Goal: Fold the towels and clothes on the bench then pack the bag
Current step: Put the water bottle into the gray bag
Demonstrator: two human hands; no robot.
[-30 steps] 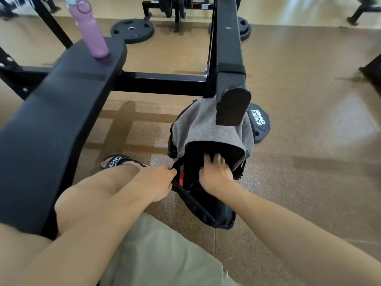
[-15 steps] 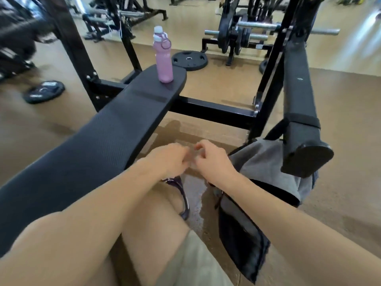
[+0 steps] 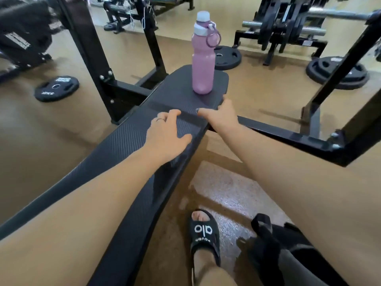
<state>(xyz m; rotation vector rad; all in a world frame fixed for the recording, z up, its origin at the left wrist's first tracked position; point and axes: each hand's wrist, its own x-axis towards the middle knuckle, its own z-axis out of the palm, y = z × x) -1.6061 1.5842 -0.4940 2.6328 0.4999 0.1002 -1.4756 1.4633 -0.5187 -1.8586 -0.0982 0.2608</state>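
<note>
A second before, the left hand pinched the rim of the bag and the right hand reached into its mouth; half a second before, both hands had risen and met above the knee. At this moment both arms were stretched forward over the table (image 3: 123, 145), and the bag (image 3: 292, 250) lay behind them on the floor at the lower right, beside the sandal (image 3: 203, 234).

No towel or garment showed on the table. From that, the folding appeared to be finished and the cloth already stowed (this is a judgement, since the bag's inside was out of view). The one loose item left on the pad was the bottle (image 3: 203, 58), standing upright at the far end. Packing it was probably the step in hand.

Grip state, left to right:

1. Left hand (image 3: 167, 135): released. The fingers were spread and only lightly bent, with the palm low over the pad. It grasped nothing. Whether it rested on the pad or hovered just above it could not be told.
2. Right hand (image 3: 220, 116): released. The fingers were extended toward the base of the bottle and the thumb was raised, near the right edge of the pad. It held nothing and was short of the bottle, not touching it.

Weight plates (image 3: 56, 88) lay on the floor beyond, well apart from both hands.
</note>
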